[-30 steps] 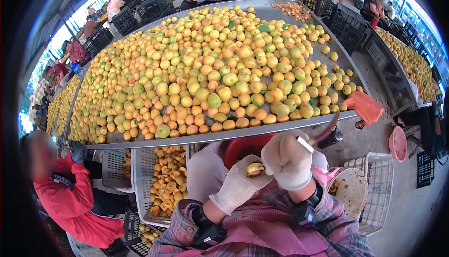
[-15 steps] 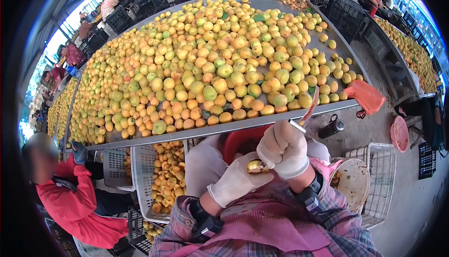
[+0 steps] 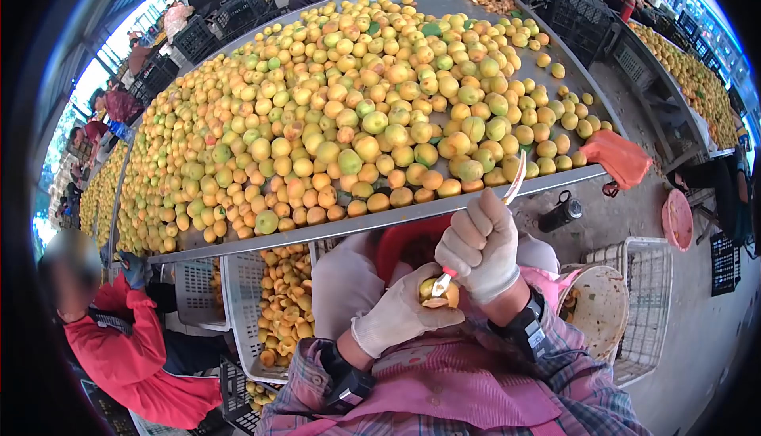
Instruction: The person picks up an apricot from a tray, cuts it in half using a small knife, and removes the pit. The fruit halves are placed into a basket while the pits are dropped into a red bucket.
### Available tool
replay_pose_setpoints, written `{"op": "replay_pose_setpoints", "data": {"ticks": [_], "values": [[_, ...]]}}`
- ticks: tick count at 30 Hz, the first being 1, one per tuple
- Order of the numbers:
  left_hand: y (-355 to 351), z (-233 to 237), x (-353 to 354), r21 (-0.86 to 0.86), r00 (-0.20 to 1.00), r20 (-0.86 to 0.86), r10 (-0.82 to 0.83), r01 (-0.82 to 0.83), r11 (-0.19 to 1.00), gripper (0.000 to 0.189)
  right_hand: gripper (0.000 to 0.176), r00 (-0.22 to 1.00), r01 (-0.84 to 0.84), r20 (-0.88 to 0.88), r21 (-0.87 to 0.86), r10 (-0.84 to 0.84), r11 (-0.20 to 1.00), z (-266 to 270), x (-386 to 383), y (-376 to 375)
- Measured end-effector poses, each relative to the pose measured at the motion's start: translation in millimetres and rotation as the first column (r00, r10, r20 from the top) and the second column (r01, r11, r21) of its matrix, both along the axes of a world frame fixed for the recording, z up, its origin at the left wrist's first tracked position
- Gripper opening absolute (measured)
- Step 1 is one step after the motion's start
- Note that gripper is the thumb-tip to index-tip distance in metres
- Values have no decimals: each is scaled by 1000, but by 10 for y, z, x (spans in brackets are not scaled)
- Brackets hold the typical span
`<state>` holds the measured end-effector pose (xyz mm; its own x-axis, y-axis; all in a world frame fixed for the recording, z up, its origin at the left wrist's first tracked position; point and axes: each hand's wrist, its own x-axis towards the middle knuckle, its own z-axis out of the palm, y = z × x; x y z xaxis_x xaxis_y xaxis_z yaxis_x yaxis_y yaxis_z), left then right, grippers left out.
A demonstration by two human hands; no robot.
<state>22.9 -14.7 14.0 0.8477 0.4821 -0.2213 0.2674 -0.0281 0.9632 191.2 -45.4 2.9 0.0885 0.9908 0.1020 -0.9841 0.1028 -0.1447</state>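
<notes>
Both my hands wear pale work gloves and meet over my lap. My left hand (image 3: 404,309) is closed around an apricot (image 3: 438,290), which shows cut orange flesh on its lower side. My right hand (image 3: 479,247) is wrapped around a slim pitting tool (image 3: 516,176) with red and white parts. Its upper end sticks out above the fist, and its pale metal tip (image 3: 442,284) is at the apricot. The middle of the tool is hidden in the glove. Just beyond my hands runs the metal rim of the sorting table (image 3: 372,222), heaped with apricots (image 3: 317,127).
A white crate (image 3: 238,301) of apricot halves stands left of my legs. To the right are a bucket (image 3: 606,309), a white crate (image 3: 646,309), a black bottle (image 3: 561,212) and an orange-red bag (image 3: 617,158). A person in red (image 3: 147,349) sits at far left.
My right hand has shifted slightly and turned the tool more upright. Its metal tip now shows at the apricot, and the apricot's cut flesh has come into view.
</notes>
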Motion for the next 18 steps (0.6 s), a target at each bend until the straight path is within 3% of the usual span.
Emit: {"op": "replay_pose_setpoints", "data": {"ticks": [3, 4, 6, 7, 9, 10, 11, 13, 14, 15, 17, 18], "values": [[52, 47, 8, 43, 1000, -14, 24, -24, 999, 54, 48, 992, 121, -33, -61, -123, 991, 112, 111, 18], [64, 23, -6, 51, 999, -11, 31, -30, 998, 54, 49, 984, 173, 59, -55, -169, 983, 116, 173, 3], [85, -64, -58, -116, 971, 204, 126, -103, 988, 47, 43, 906, 329, 358, -261, -225, 907, 289, 158, -82], [116, -38, -88, -111, 970, 205, 133, -112, 987, 47, 40, 844, 397, 500, -340, -194, 852, 322, 121, -121], [166, 26, -147, -359, 967, 100, 233, -184, 915, 43, 31, 499, 389, 867, -245, 20, 888, 249, 61, -165], [160, 37, -140, -259, 966, 93, 243, -212, 942, 49, 26, 611, 316, 773, -439, 174, 841, 247, -17, -177], [148, 20, -112, -260, 965, 96, 244, -212, 942, 49, 24, 637, 282, 740, -481, 213, 830, 152, -102, -172], [118, -99, -27, -332, 881, 249, 402, -313, 890, 46, 28, 619, 237, 718, -556, 317, 797, 106, -255, -128], [140, -374, -2, -192, 864, 326, 384, -338, 922, 47, 31, 613, 206, 715, -555, 336, 806, 49, -298, -105], [145, -422, 8, -188, 860, 324, 395, -351, 917, 47, 31, 611, 193, 714, -554, 343, 810, 19, -326, -89], [154, -451, -20, 8, 864, 256, 433, -450, 893, 43, 30, 597, 211, 732, -538, 329, 816, -31, -376, -67], [149, -388, -12, -30, 862, 265, 433, -442, 897, 40, 32, 593, 196, 718, -567, 363, 800, -44, -368, -54]]}}
